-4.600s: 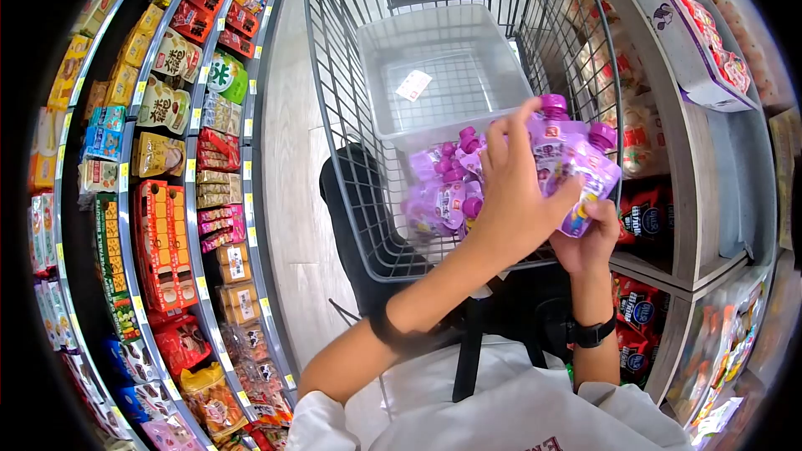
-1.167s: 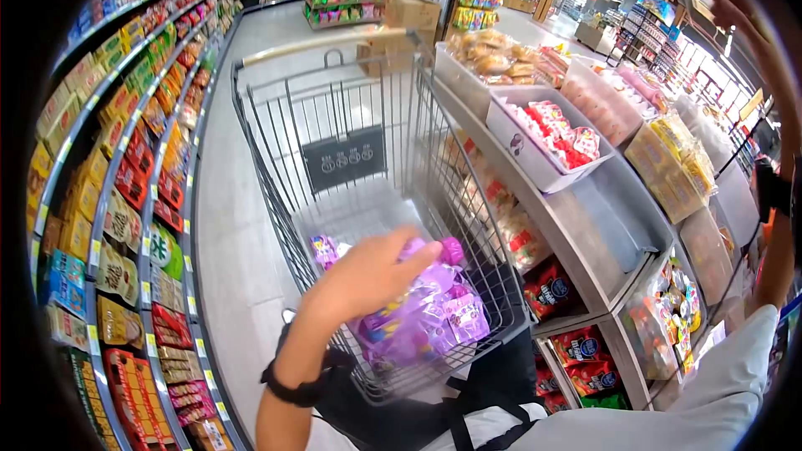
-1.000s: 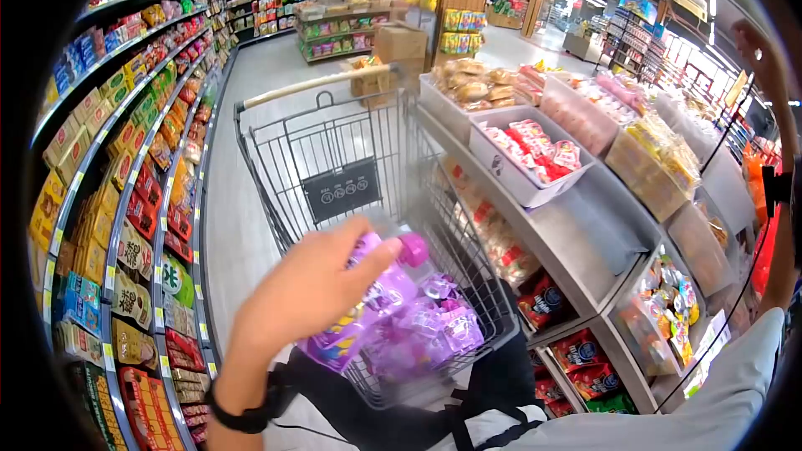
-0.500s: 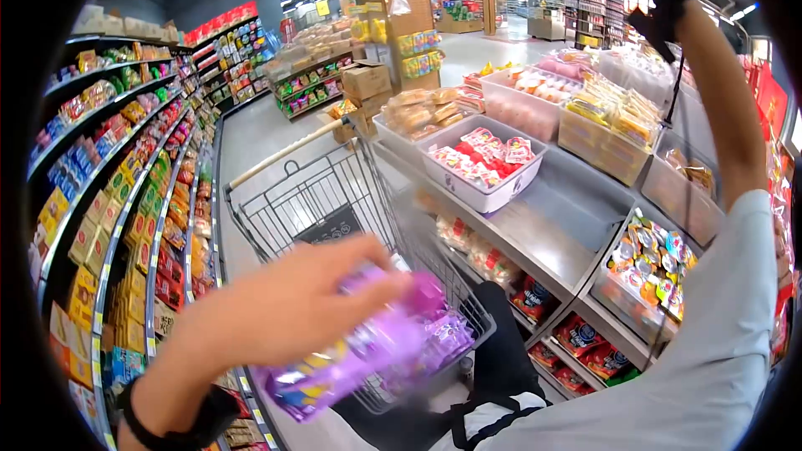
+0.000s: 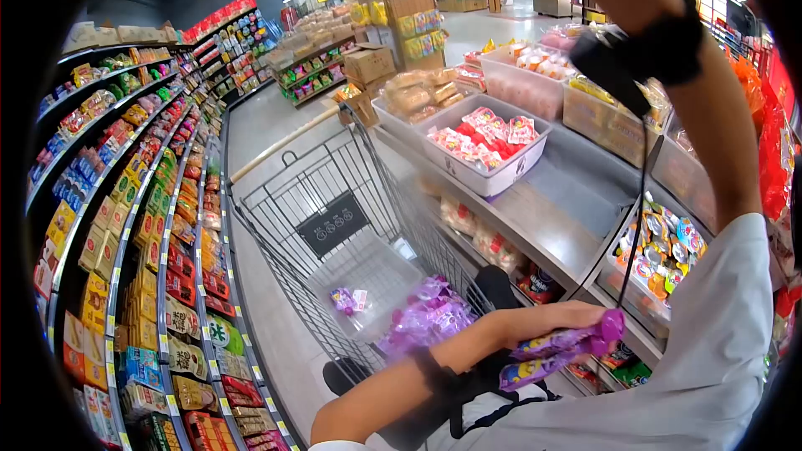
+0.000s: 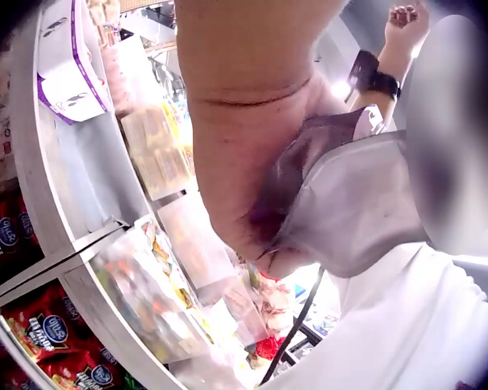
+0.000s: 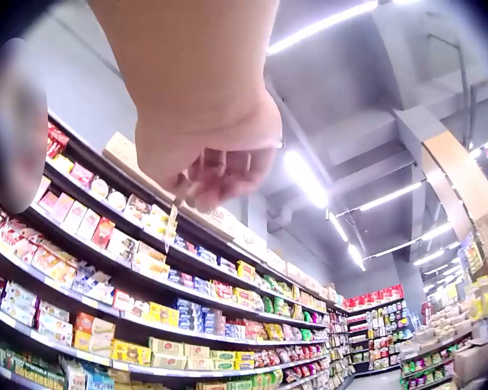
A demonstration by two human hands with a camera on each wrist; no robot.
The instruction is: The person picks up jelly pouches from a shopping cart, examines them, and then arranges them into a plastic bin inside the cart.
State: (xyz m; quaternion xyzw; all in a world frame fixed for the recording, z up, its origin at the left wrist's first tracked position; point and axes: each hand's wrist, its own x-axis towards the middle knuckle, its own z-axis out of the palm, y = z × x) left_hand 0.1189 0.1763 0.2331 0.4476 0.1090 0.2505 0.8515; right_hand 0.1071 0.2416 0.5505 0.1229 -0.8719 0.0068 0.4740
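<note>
My left hand grips purple capped pouches in front of my chest, at the right side of the cart. In the left wrist view that hand fills the upper middle, its fingers mostly hidden, with the greyish, washed-out pouches against it. More purple pouches lie in the cart beside a clear bin, which holds one small purple pouch. My right arm is raised beyond the head view's top edge; its hand has curled fingers, with nothing visible in them.
The wire cart stands between snack shelves on the left and a display counter on the right. On the counter are a white tub of red packets, a grey tray and a bin of colourful packets.
My left hand has carried the pouches from over the cart to the right, near my chest. The raised right arm has come nearer the middle of the head view.
</note>
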